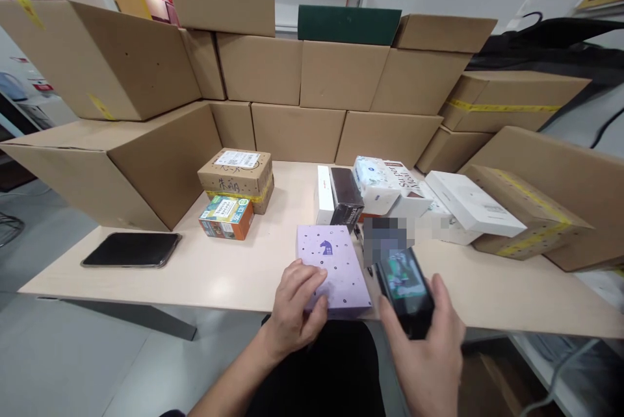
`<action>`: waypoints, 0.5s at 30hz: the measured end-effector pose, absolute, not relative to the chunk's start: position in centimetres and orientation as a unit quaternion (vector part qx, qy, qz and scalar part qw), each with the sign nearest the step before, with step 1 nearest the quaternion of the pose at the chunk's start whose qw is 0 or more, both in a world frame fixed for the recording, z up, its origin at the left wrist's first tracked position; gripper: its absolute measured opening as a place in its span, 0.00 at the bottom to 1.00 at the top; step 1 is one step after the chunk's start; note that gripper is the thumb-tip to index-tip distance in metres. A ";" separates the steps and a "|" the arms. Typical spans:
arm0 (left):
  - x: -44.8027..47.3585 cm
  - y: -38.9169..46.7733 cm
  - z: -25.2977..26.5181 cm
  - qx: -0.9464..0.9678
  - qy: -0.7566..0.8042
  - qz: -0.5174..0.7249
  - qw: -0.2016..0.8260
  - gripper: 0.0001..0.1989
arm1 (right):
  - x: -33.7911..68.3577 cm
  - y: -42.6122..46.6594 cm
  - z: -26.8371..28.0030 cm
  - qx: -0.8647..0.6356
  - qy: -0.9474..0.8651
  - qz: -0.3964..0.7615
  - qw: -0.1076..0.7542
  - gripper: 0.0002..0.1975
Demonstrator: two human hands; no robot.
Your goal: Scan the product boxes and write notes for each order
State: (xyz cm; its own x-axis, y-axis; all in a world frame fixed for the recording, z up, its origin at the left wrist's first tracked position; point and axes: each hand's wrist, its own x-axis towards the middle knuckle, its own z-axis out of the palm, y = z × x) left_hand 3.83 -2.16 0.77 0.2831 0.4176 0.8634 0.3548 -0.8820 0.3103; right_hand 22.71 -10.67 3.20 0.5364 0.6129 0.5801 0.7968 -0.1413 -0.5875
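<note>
one purple box [340,269] under left hand [298,306], apparently one phone [405,282] in right hand [431,352].

Both hands [298,306] are bare, as is also the left forearm [244,368] up to a dark sleeve edge [171,413], of which only a small piece is visible, and the black legwear [319,368] looks plain.

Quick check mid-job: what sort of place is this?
Probably an indoor workroom or office: a light table, cardboard boxes stacked along its back, and a purple box near its front edge suggest that.
</note>
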 end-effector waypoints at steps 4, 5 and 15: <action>3.7 -3.3 2.8 0.831 0.275 0.481 -0.050 0.15 | 27.1 -10.4 1.5 -0.793 -0.442 -0.134 0.398 0.51; 3.9 -3.9 3.3 0.835 0.304 0.453 -0.070 0.13 | 28.1 -10.3 0.9 -0.803 -0.439 -0.139 0.378 0.52; 8.0 -6.3 4.3 0.825 0.437 0.325 -0.149 0.28 | 30.9 -8.7 -2.5 -0.855 -0.418 -0.147 0.269 0.45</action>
State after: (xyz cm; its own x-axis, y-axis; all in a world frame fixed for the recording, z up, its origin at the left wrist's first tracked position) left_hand 7.98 -6.33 4.33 0.4070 0.6244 0.6667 0.8178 -0.5742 0.0385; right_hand 30.91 -8.71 -2.46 0.6082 0.6353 0.4759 0.7934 -0.5063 -0.3380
